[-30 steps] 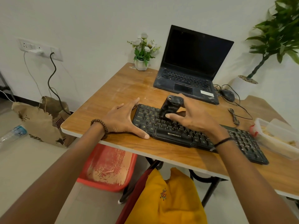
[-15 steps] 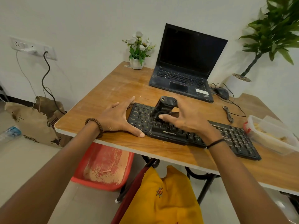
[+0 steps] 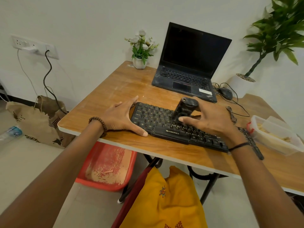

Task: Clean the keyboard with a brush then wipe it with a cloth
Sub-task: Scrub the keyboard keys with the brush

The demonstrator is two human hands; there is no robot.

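Brushing under way: black brush (image 3: pixel 183 111) has moved slightly right along the letter rows versus a second ago, bristles down, centre frame. Right hand (image 3: pixel 212 122) is grasping the brush. Left hand (image 3: pixel 121 117) unchanged: released, fingers spread flat, bracing the keyboard (image 3: pixel 153 116) at its left end. Judgement: brush pass partway, wipe pending. Keyboard black, Zebronics label, lying diagonal at the front edge of the wooden counter (image 3: pixel 115 83); dust level unclear.

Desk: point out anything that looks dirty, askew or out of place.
Nothing sits askew, but the laptop deck looks dusty, and pale smears mark the table near it. Under the table, a red tub holds powdery residue, and a plastic bottle lies on its side on the floor at left.
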